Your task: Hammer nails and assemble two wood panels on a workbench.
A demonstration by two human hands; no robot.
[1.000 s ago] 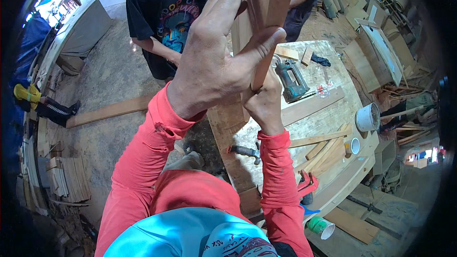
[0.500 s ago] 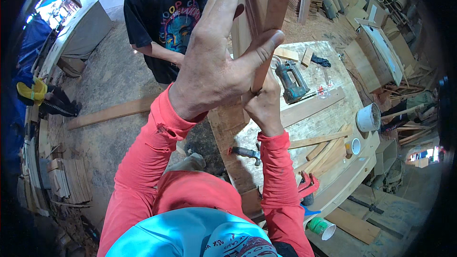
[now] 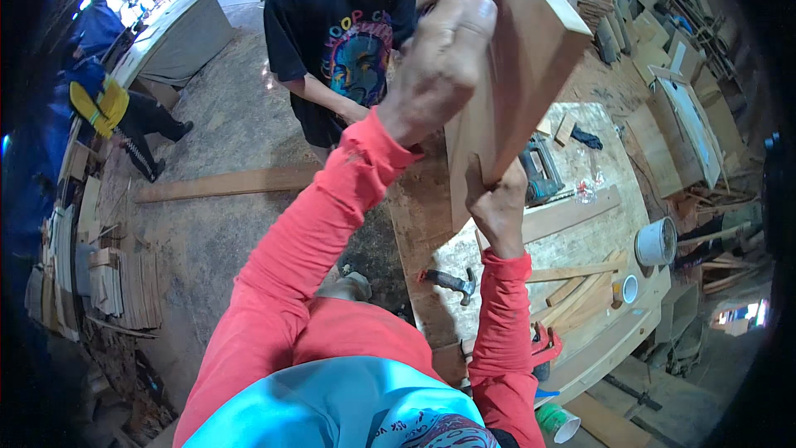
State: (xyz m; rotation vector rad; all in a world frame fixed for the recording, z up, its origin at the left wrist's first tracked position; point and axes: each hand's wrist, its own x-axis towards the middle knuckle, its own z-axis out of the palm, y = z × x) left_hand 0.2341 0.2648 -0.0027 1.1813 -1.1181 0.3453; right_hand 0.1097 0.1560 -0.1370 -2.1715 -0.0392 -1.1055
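L hand (image 3: 435, 66) now off wood pc's (image 3: 535, 58) front edge, fingers straight-ish, contact unclear; R hand (image 3: 502, 206) grips bottom, prob. bearing wt.

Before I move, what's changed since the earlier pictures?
The left hand moved up and right, its thumb off the near edge of the board; blur hides whether it still touches. The board's top swung right, showing more broad face. The view shifted, and the person in yellow changed stance, feet now apart. Unchanged: the right hand grips the board's lower end; the hammer and bucket stay put.
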